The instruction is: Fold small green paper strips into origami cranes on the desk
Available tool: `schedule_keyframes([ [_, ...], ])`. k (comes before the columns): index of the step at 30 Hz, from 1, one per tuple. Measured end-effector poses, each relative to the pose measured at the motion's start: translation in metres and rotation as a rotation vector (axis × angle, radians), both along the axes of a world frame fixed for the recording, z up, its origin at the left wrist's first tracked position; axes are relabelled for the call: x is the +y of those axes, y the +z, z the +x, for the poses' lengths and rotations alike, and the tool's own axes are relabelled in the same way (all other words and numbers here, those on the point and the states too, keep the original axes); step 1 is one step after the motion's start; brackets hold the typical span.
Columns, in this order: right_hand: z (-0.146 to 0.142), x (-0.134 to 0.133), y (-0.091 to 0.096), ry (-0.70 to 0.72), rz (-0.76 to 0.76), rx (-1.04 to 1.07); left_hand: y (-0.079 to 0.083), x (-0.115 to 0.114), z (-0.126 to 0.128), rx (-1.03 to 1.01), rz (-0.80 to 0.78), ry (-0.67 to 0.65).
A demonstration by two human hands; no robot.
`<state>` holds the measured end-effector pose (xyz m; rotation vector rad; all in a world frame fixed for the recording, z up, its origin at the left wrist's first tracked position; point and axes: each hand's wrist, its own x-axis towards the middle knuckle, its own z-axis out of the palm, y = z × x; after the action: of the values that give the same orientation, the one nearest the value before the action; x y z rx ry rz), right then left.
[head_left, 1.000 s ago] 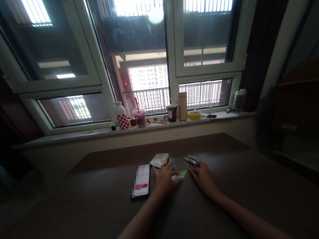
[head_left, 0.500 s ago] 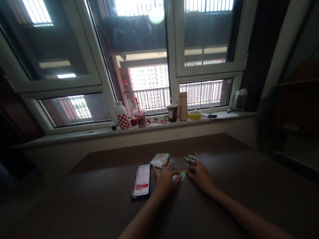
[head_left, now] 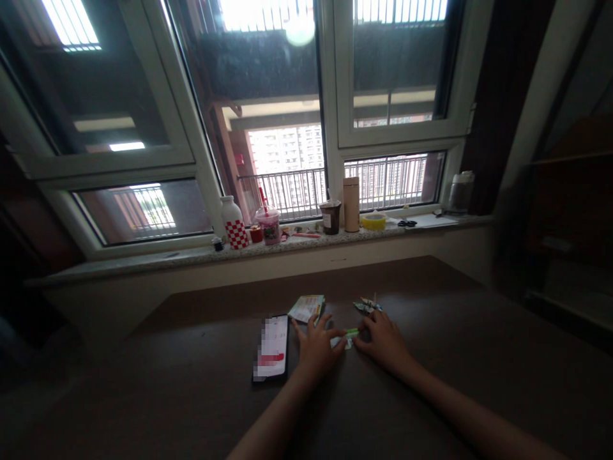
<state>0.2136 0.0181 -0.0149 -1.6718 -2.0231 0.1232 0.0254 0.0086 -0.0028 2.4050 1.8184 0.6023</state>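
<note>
Between my two hands a small piece of green and white printed paper (head_left: 351, 333) lies at the table surface. Its left end is pinched by the thumb and forefinger of my left hand (head_left: 317, 347), whose other fingers reach forward. My right hand (head_left: 383, 338) has its thumb and forefinger closed on the right end. A flat printed paper packet (head_left: 307, 308) lies just beyond my left fingertips. Some crumpled or folded printed paper pieces (head_left: 368, 305) sit past my right knuckles, partly hidden by them. To the left of my left hand lies a phone (head_left: 272, 348) with its screen lit.
The dark table (head_left: 191, 409) ends before a stone windowsill (head_left: 306, 241). Along the sill stand a checkered bottle (head_left: 235, 223), a pink drink cup (head_left: 271, 229), a dark drink cup (head_left: 330, 217), a tan cylinder (head_left: 351, 204), yellow tape (head_left: 374, 222) and scissors (head_left: 407, 223).
My right thumb and forefinger have spread slightly along the paper's right end, the thumb coming nearer to me. My left hand and the phone have hardly moved.
</note>
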Motion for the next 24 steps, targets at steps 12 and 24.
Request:
schedule_keyframes([
  [12,-0.002,-0.006,-0.006,0.015,0.029,0.045,0.004,-0.001,0.002,0.008,-0.020,0.013],
  [24,0.012,0.000,-0.016,0.255,0.114,0.268,0.010,-0.003,0.002,-0.003,-0.061,0.017],
])
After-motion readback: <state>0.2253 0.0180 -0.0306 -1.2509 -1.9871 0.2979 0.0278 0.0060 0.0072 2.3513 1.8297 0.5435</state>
